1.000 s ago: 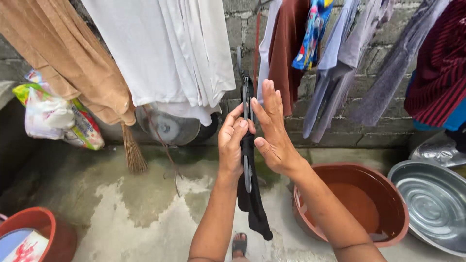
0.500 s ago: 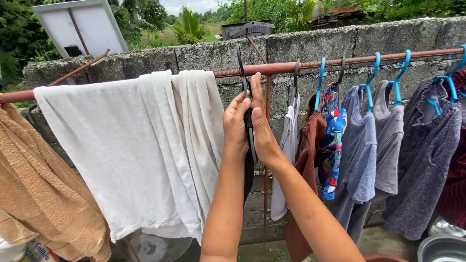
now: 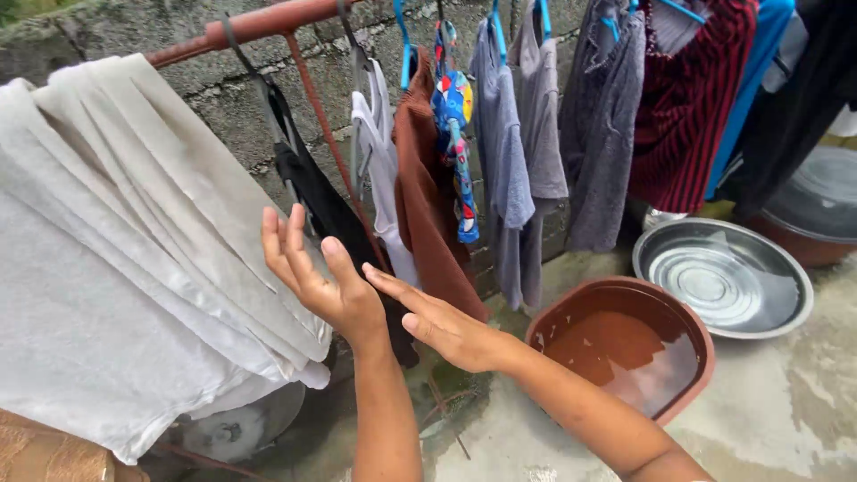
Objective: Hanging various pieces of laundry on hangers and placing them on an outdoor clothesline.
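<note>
A black garment (image 3: 314, 192) on a dark hanger (image 3: 259, 85) hangs from the rusty rail (image 3: 259, 22), between the white sheet (image 3: 134, 268) and a white top (image 3: 379, 152). My left hand (image 3: 314, 277) is raised with fingers spread, just below and in front of the black garment, holding nothing. My right hand (image 3: 437, 323) lies flat and empty beside it, palm down, fingers pointing left.
More clothes hang along the rail: a brown top (image 3: 428, 196), grey shirts (image 3: 518, 152), a dark red striped garment (image 3: 687, 98). On the wet concrete stand a brown basin (image 3: 692, 321) with water and a metal basin (image 3: 723, 277). A block wall runs behind.
Both hands let go of the black garment's hanger, which now hangs on the rail. The hands dropped lower and opened; my view swung down and to the right.
</note>
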